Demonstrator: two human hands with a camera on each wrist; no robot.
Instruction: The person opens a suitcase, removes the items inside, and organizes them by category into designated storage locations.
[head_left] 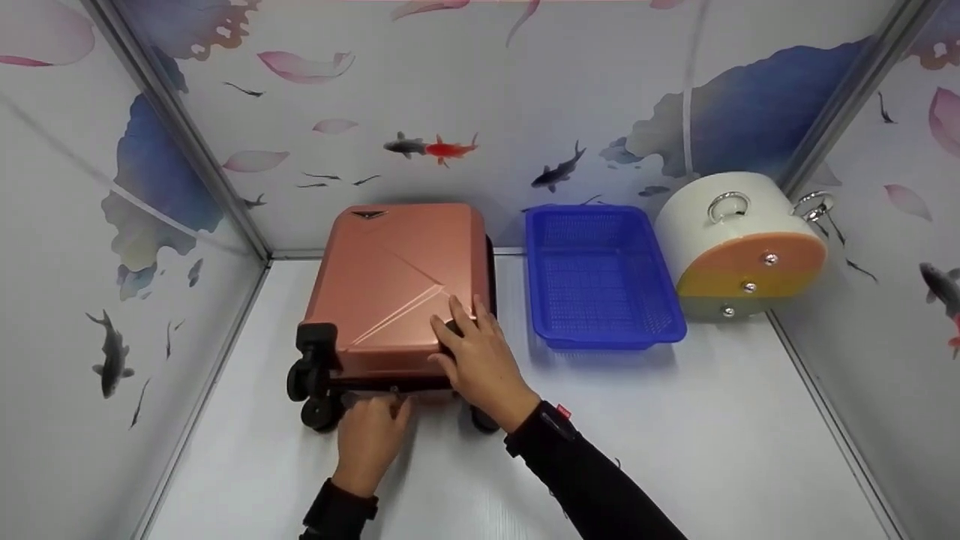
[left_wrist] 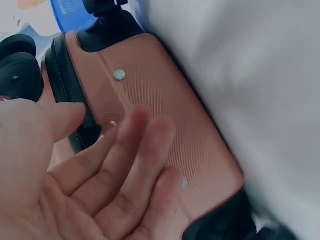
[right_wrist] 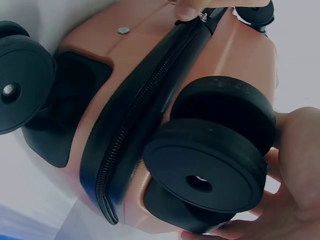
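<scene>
Lying on the white table, our suitcase is glossy copper-pink; our right hand, resting spread, partly hides one black wheel. We cannot tell if our curled left hand grips the zip pull.

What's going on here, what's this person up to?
A person has both hands at a closed pink suitcase lying on a white table. The left hand is at the zipper on the wheeled end, though whether it grips the pull is unclear. The right hand rests on a nearby corner, fingers spread. A blue basket and a rounded drawer box stand off to the side, untouched.
</scene>
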